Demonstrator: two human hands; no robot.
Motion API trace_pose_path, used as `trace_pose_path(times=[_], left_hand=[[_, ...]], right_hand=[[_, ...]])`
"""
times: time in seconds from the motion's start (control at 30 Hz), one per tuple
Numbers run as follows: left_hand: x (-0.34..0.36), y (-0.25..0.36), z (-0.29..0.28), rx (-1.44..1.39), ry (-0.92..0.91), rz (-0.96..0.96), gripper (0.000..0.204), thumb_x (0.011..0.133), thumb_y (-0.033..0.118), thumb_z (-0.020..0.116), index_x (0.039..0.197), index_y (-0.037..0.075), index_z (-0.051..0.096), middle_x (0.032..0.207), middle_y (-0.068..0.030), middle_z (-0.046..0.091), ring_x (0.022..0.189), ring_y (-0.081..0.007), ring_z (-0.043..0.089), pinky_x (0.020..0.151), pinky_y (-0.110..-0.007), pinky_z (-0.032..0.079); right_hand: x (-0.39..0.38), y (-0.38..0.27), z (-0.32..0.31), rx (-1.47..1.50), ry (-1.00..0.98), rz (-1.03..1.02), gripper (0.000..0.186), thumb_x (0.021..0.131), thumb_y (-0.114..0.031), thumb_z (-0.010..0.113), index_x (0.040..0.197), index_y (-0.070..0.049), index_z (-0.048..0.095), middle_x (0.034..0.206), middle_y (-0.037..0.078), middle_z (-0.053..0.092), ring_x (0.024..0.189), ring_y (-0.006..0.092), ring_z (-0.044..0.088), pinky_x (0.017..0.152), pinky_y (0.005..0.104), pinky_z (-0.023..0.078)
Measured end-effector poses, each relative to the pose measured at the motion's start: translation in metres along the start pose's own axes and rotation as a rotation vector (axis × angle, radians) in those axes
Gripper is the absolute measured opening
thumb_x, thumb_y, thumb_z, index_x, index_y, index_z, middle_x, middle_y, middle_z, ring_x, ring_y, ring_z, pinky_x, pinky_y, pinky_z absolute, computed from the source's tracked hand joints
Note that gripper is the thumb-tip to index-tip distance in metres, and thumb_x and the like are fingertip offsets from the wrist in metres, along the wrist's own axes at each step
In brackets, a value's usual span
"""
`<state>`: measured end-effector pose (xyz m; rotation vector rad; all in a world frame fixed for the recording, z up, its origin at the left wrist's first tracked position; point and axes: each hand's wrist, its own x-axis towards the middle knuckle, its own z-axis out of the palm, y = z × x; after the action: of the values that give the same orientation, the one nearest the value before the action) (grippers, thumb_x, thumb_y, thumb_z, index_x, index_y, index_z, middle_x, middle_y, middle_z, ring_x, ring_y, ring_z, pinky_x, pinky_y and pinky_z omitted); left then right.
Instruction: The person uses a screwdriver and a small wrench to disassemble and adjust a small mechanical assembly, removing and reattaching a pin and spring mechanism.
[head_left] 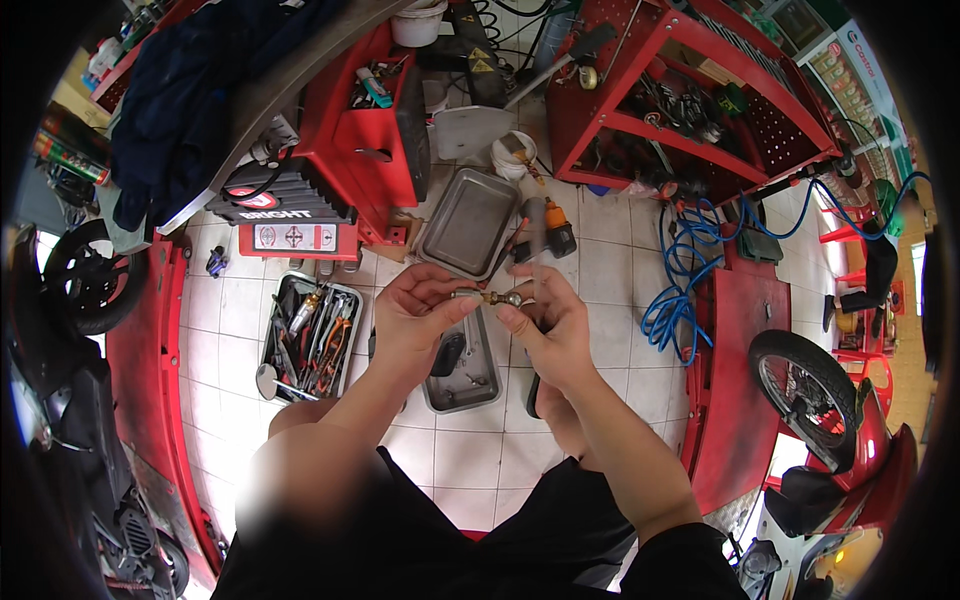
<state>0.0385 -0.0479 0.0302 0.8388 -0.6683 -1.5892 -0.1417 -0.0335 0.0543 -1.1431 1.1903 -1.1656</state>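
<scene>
Between both hands, above the tiled floor, is a small brass-and-steel metal part (493, 297), rod-shaped with a rounded shiny end on the right. My left hand (412, 308) pinches its left end between thumb and fingers. At the rounded end, the thumb and fingers of my right hand (550, 325) close on the part; its index finger is a little blurred. Below the hands lies a grey metal tray (463, 395) holding small loose parts and a dark object, partly hidden by my left hand. A larger grey tray (470, 222) lies just beyond my fingers.
A tray of hand tools (310, 340) sits left on the floor. Beyond are an orange-and-black power tool (557, 228), a white bucket (513, 155) and red tool cabinets (372, 150). Blue hose (675, 290) coils at right. Red lift platforms (735, 390) with motorcycles flank both sides.
</scene>
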Motion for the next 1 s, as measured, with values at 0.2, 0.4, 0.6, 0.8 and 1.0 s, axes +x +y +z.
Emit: trace_pose_path(times=[0.2, 0.4, 0.6, 0.8, 1.0], left_hand=[[0.005, -0.006, 0.013, 0.026, 0.003, -0.029, 0.037, 0.074, -0.009, 0.076, 0.104, -0.001, 0.055, 0.102, -0.0181, 0.07, 0.094, -0.0192, 0.068, 0.085, -0.03, 0.055], [0.003, 0.015, -0.018, 0.16, 0.077, -0.026, 0.04, 0.073, -0.003, 0.079, 0.106, -0.001, 0.056, 0.102, -0.0156, 0.069, 0.095, -0.0189, 0.067, 0.083, -0.03, 0.055], [0.007, -0.005, 0.006, 0.139, -0.012, 0.1, 0.043, 0.068, 0.001, 0.082, 0.104, -0.001, 0.058, 0.091, -0.0097, 0.068, 0.087, -0.017, 0.068, 0.074, -0.03, 0.055], [-0.003, 0.001, 0.012, 0.158, 0.02, 0.048, 0.044, 0.065, 0.001, 0.083, 0.1, 0.002, 0.057, 0.086, -0.0084, 0.068, 0.084, -0.0148, 0.067, 0.071, -0.029, 0.054], [0.039, -0.06, 0.011, 0.145, 0.05, 0.191, 0.054, 0.061, 0.008, 0.088, 0.106, 0.003, 0.059, 0.086, -0.0048, 0.066, 0.078, -0.0125, 0.064, 0.068, -0.029, 0.054]], right_hand=[[0.008, 0.011, -0.024, -0.037, -0.108, 0.289, 0.029, 0.086, -0.005, 0.07, 0.112, 0.0, 0.059, 0.088, 0.001, 0.066, 0.068, 0.0062, 0.057, 0.062, 0.0226, 0.045], [0.021, 0.016, 0.006, -0.307, -0.055, 0.009, 0.022, 0.085, -0.015, 0.073, 0.1, -0.002, 0.065, 0.078, 0.001, 0.063, 0.066, 0.0078, 0.056, 0.06, 0.0237, 0.045], [-0.014, 0.011, -0.036, -0.157, 0.072, 0.119, 0.037, 0.088, -0.026, 0.072, 0.112, -0.001, 0.06, 0.081, 0.01, 0.06, 0.058, 0.0152, 0.052, 0.052, 0.0276, 0.045], [-0.007, 0.0, -0.015, 0.074, 0.012, 0.212, 0.028, 0.095, -0.03, 0.059, 0.097, -0.002, 0.058, 0.069, 0.004, 0.054, 0.047, 0.011, 0.041, 0.041, 0.0259, 0.032], [0.005, -0.002, -0.009, 0.222, 0.011, 0.304, 0.031, 0.097, -0.037, 0.055, 0.103, -0.007, 0.056, 0.073, 0.005, 0.057, 0.047, 0.0114, 0.044, 0.042, 0.0223, 0.034]])
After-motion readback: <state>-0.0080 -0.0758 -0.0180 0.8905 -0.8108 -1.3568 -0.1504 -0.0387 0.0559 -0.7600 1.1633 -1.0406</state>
